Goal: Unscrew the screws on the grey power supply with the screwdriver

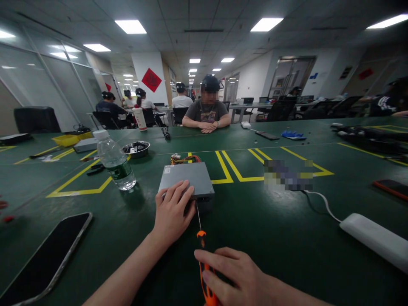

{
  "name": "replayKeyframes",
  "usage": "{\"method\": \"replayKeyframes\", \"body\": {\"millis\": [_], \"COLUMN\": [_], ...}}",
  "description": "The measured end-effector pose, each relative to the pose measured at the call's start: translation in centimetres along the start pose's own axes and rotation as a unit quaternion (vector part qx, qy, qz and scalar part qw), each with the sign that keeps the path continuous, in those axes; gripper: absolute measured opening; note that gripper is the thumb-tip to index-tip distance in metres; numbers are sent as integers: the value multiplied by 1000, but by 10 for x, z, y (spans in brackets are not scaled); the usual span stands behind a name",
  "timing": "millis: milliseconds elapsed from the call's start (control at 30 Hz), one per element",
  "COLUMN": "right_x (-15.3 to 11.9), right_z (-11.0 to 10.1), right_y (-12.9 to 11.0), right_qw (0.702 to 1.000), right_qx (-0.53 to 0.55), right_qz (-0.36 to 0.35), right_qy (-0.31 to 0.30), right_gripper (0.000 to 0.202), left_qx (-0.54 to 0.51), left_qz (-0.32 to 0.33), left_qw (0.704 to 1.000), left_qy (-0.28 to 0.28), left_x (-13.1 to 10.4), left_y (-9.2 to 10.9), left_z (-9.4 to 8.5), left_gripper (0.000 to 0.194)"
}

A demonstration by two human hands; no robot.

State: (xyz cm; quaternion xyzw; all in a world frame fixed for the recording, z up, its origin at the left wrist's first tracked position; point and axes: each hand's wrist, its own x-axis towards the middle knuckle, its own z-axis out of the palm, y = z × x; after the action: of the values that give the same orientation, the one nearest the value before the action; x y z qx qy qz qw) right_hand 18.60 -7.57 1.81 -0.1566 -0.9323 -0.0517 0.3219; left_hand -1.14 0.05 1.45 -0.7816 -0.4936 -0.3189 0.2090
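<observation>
A grey metal computer power supply unit lies on the green table, its coloured cables bunched behind it. My left hand grips its near left corner, fingers on the top face and thumb down at the front side. Held in my right hand is a screwdriver with an orange and black handle. Its thin shaft points away from me, and the tip meets the near side of the unit, by my left thumb. The exact spot under the tip is too dark to make out.
Left of the unit stands a water bottle, with a metal bowl of small parts behind it. A phone lies near left. On the right are a white power strip and its cable. A person sits opposite.
</observation>
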Motion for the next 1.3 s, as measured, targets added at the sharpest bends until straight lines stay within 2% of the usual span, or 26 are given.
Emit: {"method": "replayKeyframes", "body": {"millis": [100, 200, 300, 467, 567, 667, 833, 933, 1000, 1067, 1167, 1300], "right_x": [-4, 1, 4, -5, -5, 2, 3, -3, -3, 0, 6, 1], "right_z": [2, -3, -6, 1, 0, -5, -1, 6, 6, 2, -6, -4], "right_y": [1, -1, -2, 0, 0, -2, -1, 1, 2, 2, 1, 1], "right_qw": [999, 997, 997, 999, 998, 998, 999, 997, 997, 997, 996, 999], "right_qx": [29, 35, -3, -10, 22, 26, -11, 0, 25, 40, 28, 24], "right_qz": [33, 53, 29, 34, 62, 50, 43, 61, 64, 58, 30, 22], "right_qy": [23, -34, -77, 21, 10, -25, 25, 41, 21, -32, -78, -2], "right_gripper": [32, 34, 30, 31, 37, 34, 22, 26, 33, 40, 41, 35], "left_qx": [-3, -7, -7, -7, -6, -7, -8, -9, -9, -7, -8, -9], "left_qz": [-3, -5, -4, -8, -8, -6, -5, -6, -8, -8, -7, -8], "left_qw": [1000, 1000, 1000, 1000, 1000, 1000, 1000, 1000, 1000, 1000, 1000, 1000], "left_qy": [-4, -6, 0, -9, -10, -11, -5, -9, -13, -13, -10, -15], "left_x": [0, 0, 0, 0, 0, 0, 0, 0, 0, 0, 0, -1], "left_y": [0, 0, 0, 1, 1, 0, 0, 0, 0, 0, -1, -1], "left_z": [-1, 0, 0, 0, -1, 0, -1, 0, 0, 0, 1, 0], "left_gripper": [29, 29, 30, 30, 29, 29, 29, 29, 29, 29, 29, 30]}}
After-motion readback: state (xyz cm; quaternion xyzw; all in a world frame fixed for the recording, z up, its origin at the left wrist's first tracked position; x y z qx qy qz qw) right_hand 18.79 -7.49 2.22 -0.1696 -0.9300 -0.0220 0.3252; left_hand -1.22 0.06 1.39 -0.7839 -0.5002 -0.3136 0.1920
